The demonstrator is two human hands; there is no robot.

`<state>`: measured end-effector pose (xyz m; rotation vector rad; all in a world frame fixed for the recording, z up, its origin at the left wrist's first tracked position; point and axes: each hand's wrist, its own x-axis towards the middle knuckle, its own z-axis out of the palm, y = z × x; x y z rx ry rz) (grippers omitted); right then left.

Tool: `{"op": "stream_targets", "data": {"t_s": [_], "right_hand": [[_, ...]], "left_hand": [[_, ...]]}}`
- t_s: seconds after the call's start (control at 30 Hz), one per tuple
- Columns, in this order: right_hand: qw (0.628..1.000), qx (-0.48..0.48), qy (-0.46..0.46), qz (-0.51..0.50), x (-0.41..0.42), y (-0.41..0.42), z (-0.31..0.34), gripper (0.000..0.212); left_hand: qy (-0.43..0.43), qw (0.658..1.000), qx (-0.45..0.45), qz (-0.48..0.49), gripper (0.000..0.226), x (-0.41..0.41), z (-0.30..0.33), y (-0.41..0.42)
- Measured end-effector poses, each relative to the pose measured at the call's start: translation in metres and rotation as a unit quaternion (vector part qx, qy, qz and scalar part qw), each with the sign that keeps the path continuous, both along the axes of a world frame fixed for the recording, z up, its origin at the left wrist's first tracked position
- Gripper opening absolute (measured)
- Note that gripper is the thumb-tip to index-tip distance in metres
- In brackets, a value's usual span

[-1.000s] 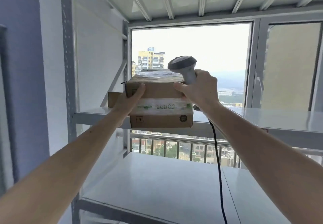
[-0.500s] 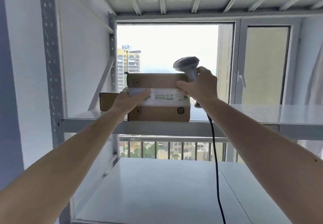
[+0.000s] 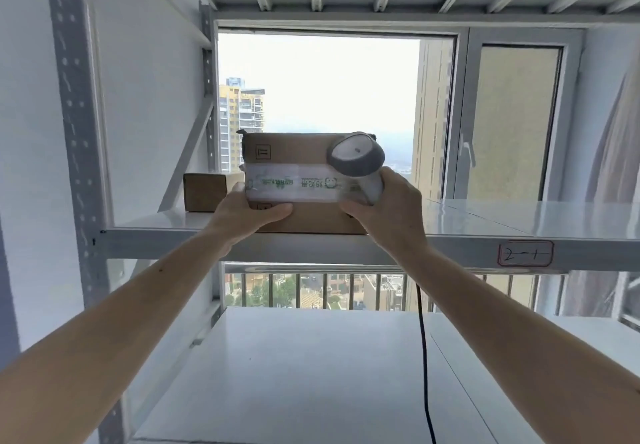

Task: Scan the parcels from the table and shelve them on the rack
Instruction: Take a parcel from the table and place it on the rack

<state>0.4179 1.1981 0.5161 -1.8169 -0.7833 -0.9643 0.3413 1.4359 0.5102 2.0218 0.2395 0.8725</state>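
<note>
While earlier at the edge, parcel [image 3: 294, 180] now deeper on shelf [image 3: 485, 215], left hand [image 3: 249, 208] gripping it, right hand [image 3: 384, 204] gripping scanner [image 3: 356, 159].

A red-bordered label [image 3: 525, 253] on the shelf edge [image 3: 311, 248] reads, apparently, "2-1".

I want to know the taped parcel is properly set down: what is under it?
The brown cardboard parcel with the clear printed tape band sits on the white metal rack shelf. The left hand and right hand cover parts of its bottom edge, so full contact is not visible.
</note>
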Motion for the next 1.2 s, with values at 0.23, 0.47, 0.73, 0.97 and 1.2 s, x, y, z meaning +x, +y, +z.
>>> {"op": "stream_targets", "data": {"t_s": [0.23,0.47,0.73,0.97,1.2], "right_hand": [[0.995,-0.090,0.051,0.009,0.009,0.001,0.012,0.038],[0.973,-0.149,0.166,0.058,0.025,0.005,0.046,0.030],[0.926,-0.198,0.282,0.154,0.053,0.015,0.075,0.026],[0.912,-0.205,0.307,0.179,0.067,0.029,0.075,0.023],[0.912,-0.239,0.292,0.164,0.068,0.038,0.074,0.020]], "left_hand": [[0.007,1.000,0.029,0.000,0.064,0.018,0.004,0.005],[0.052,0.994,0.074,0.056,0.047,0.041,0.012,0.033],[0.075,0.992,0.064,0.075,0.033,0.060,0.017,0.051],[0.105,0.986,0.100,0.083,0.039,0.078,0.022,0.052],[0.100,0.983,0.116,0.102,0.038,0.085,0.021,0.057]]}}
